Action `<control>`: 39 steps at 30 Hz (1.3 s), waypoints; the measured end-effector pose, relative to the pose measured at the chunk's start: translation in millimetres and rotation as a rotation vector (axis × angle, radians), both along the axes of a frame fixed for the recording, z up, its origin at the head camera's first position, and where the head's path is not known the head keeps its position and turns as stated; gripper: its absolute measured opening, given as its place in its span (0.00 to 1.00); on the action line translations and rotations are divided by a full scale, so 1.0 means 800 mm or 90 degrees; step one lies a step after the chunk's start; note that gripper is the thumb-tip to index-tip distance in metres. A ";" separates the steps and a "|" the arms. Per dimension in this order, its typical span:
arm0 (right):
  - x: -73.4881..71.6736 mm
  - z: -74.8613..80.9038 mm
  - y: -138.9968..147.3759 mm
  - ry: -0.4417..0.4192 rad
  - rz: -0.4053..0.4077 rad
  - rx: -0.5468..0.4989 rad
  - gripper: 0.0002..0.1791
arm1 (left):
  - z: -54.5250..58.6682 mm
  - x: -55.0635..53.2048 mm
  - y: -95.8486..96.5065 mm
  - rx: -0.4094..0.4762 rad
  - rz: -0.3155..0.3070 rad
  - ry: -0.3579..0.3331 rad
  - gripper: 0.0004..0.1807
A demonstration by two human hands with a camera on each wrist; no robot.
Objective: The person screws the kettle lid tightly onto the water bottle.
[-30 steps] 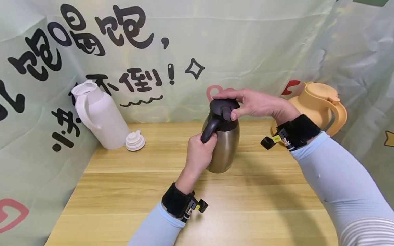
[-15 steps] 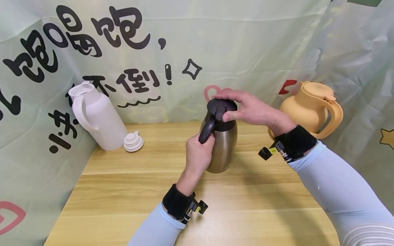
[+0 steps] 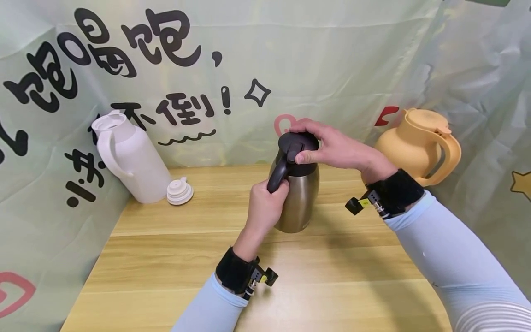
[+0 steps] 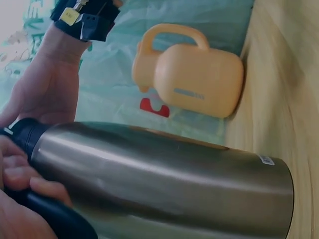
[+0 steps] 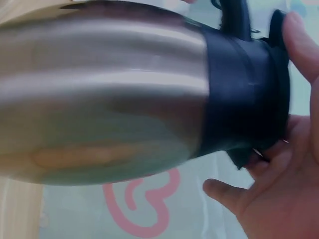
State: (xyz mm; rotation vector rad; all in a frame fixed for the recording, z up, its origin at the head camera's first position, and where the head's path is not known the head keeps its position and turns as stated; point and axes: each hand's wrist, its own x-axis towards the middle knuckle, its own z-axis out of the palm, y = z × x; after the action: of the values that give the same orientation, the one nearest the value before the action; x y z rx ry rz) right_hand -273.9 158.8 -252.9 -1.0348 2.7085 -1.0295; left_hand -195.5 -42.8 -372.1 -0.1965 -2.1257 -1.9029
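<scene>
A stainless steel vacuum jug (image 3: 299, 198) with a black collar, lid and handle stands near the middle of the wooden table. My left hand (image 3: 265, 203) grips its black handle (image 3: 278, 177), fingers curled round it in the left wrist view. On top, my right hand (image 3: 327, 145) holds the black lid (image 3: 290, 139), the thumb near the lid's lever and the other fingers over its far edge. From the right wrist, the thumb and fingers lie on opposite sides of the lid (image 5: 280, 84). The lid sits on the jug; whether it is loose cannot be seen.
A white jug (image 3: 137, 161) without its stopper stands at the back left, with a white stopper (image 3: 179, 191) beside it on the table (image 3: 199, 267). A yellow jug (image 3: 408, 143) with its lid on stands back right, partly behind my right wrist. Printed cloth (image 3: 332, 69) hangs behind.
My right hand and the lid have shifted slightly left, and the thumb has moved a little further over the lever. My left hand keeps its grip on the handle. The head view has shifted slightly.
</scene>
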 end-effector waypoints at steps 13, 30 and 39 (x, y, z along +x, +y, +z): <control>0.004 -0.007 -0.006 -0.012 -0.016 -0.008 0.41 | 0.000 -0.011 -0.032 0.084 -0.312 -0.091 0.25; 0.015 -0.022 -0.015 0.051 -0.097 -0.049 0.41 | 0.000 -0.002 0.004 0.009 0.046 0.034 0.23; 0.025 -0.026 -0.028 0.099 -0.173 -0.041 0.42 | -0.003 -0.002 0.006 0.022 0.069 0.042 0.22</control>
State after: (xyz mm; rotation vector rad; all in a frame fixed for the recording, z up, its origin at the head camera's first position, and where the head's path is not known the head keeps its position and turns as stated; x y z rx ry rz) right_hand -253.6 136.4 -273.7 -0.8017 3.0258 -1.1256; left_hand -196.8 -37.9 -374.8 -0.1323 -2.0161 -1.8443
